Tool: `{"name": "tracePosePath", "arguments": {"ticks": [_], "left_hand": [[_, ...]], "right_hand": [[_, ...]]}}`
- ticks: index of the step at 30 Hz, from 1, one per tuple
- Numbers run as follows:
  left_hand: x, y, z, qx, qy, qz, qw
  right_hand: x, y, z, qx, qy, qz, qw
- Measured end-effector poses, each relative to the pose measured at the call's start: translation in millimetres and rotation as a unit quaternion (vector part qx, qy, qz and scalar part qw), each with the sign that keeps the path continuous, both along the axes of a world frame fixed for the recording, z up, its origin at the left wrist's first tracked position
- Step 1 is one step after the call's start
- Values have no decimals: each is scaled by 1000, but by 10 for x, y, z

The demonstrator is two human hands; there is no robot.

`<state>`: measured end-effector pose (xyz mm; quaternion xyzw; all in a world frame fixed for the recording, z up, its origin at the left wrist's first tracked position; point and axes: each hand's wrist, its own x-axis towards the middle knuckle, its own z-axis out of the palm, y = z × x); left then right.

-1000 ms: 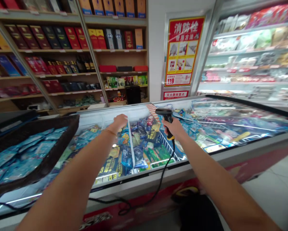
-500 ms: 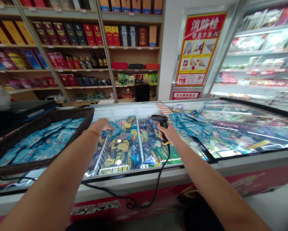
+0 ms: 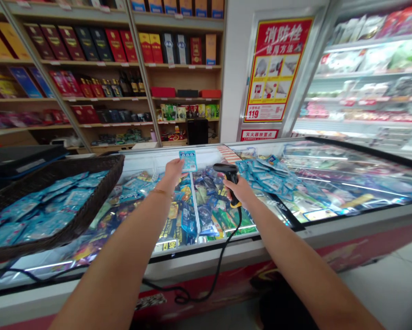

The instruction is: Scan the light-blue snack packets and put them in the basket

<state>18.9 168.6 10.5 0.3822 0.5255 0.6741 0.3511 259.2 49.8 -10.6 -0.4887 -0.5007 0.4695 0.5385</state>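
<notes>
My left hand (image 3: 174, 170) pinches a small light-blue packet (image 3: 188, 161) by its left side and holds it up over the chest freezer (image 3: 206, 151). To its right, my right hand (image 3: 238, 189) is wrapped round the grip of a black barcode scanner (image 3: 226, 169). The scanner's head points left, towards the packet, with a gap between them. A black cable (image 3: 219, 263) hangs from its handle and runs left along the freezer front. More blue packets (image 3: 140, 185) lie just behind my left forearm.
A dark woven basket (image 3: 114, 172) with many blue packets stands at the left. A heap of similar packets (image 3: 271, 174) lies on the freezer top at right. Bagged frozen goods show under the glass. Shelves of boxes (image 3: 114, 43) and a red fire-hydrant poster (image 3: 278, 68) stand behind.
My left hand has risen and moved right, lifting a blue packet from the freezer top towards the scanner. My right hand keeps the scanner in nearly the same place. The view has shifted slightly.
</notes>
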Motion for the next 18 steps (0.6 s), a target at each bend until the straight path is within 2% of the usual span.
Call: {"name": "tracePosePath", "arguments": {"ticks": [3,6,12,18], "left_hand": [[290,-61,-174,-24,-41,-52,997],[413,-127,-272,-15,-52,-65,996],[451,-166,-325,-7,-49,-56,997],[423,-163,-353,-10,-58,-72,996]], "right_hand": [[19,-22,26,-5,-15,8,1000],[19,-64,63,-9,-56,8,998],[5,-131,91,10,-149,15,989],[6,-116,58,17,-172,32,984]]}}
